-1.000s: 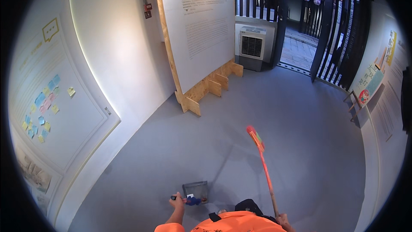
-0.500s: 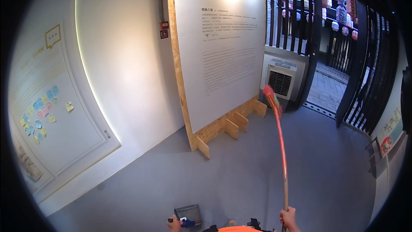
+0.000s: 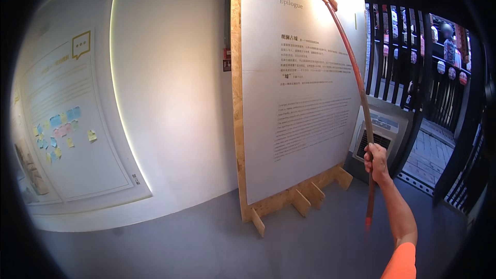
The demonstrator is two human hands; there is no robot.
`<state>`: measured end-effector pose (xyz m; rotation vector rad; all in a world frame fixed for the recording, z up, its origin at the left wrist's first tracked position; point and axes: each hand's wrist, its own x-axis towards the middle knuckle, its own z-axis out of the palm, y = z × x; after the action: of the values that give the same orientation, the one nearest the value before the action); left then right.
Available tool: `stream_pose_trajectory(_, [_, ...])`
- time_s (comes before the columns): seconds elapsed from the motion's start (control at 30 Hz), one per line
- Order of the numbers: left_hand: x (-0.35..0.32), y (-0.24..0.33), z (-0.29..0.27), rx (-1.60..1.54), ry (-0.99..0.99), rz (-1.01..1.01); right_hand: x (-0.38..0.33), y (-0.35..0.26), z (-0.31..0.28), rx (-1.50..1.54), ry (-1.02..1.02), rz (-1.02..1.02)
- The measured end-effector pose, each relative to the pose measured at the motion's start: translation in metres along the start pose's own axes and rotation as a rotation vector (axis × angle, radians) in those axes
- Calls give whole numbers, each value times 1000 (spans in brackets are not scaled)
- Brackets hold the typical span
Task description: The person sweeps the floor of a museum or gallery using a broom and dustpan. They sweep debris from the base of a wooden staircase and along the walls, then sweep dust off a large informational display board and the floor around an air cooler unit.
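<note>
My right hand [image 3: 376,159] is closed around the lower part of a broom's long handle, with my arm stretched out from the lower right. The broom [image 3: 353,59] is raised and leans up to the left, its red and green bristle head in front of the upper part of a large white display board [image 3: 258,124]. Whether the bristles touch the board I cannot tell. Below my fist the handle's red end hangs above the grey floor [image 3: 206,253]. My left hand is out of the picture.
Wooden feet [image 3: 301,203] stick out from the board's base. Behind its right edge stands a grey air cooler [image 3: 385,122], beside a dark slatted door [image 3: 392,57] and an open doorway [image 3: 426,147]. Sticky notes [image 3: 63,130] dot a panel on the left wall.
My right hand has lifted the broom from low down to high in front of the board. The view has tilted up, and my left hand with the dustpan has dropped out of it.
</note>
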<state>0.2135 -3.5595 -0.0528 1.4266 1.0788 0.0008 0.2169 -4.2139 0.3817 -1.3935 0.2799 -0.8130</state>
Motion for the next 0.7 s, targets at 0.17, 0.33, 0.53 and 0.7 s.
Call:
stream_pose_trajectory(0.17, [-13, 21, 30, -26, 46, -61, 152, -78, 56, -89, -72, -259])
stream_pose_trajectory(0.33, [-37, 14, 34, -99, 133, -129, 267, -164, 123, -113, -72, -429])
stream_pose_trajectory(0.53, [-98, -76, 12, -326, 320, -317, 352, -179, 191, -12, -314, -473])
stream_pose_trajectory(0.7, [-158, -146, 83, -421, 123, -258, 429, -113, 126, -37, -414, -254])
